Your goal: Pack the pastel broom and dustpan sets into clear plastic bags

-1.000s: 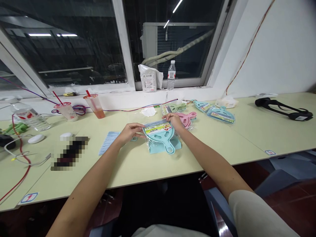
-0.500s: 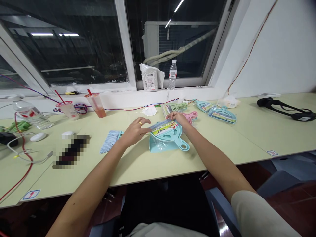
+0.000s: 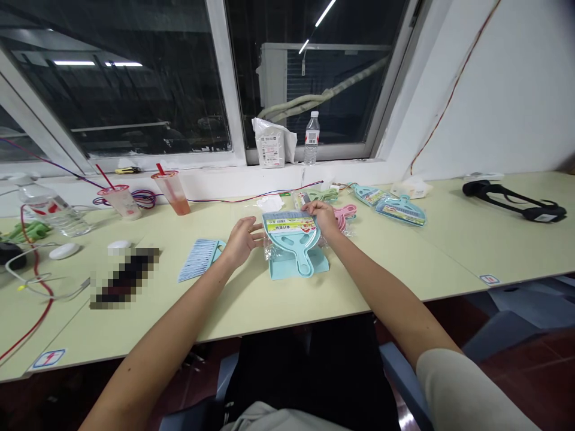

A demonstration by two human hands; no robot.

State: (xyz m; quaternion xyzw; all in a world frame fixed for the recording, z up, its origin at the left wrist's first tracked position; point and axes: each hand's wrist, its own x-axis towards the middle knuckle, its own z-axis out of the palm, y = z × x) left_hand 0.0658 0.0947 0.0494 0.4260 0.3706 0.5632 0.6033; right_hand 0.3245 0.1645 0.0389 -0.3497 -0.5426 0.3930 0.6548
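Note:
A light-blue dustpan and brush set [image 3: 294, 240] in a clear plastic bag, with a printed label across its top, is tilted up with its handle toward me. My right hand [image 3: 321, 215] pinches its upper right corner. At its left edge is my left hand [image 3: 243, 240], fingers apart; whether they touch the bag I cannot tell. Behind and below the set, partly hidden, an unwrapped light-blue dustpan [image 3: 278, 270] rests on the table. Left of my left hand lies a loose light-blue hand brush [image 3: 198, 260], its handle partly covered by that hand.
Behind my right hand lie pink [image 3: 348, 211] and green [image 3: 324, 194] packaged sets. Farther right are more blue packaged sets [image 3: 401, 211] and a black headset-like strap [image 3: 514, 200]. Drink cups [image 3: 176, 194], a water bottle [image 3: 54, 206] and cables [image 3: 45, 281] occupy the left.
The packaged set has turned so its handle points straight toward me, and its label faces me more. My left hand has moved slightly left and down, its fingers off the label.

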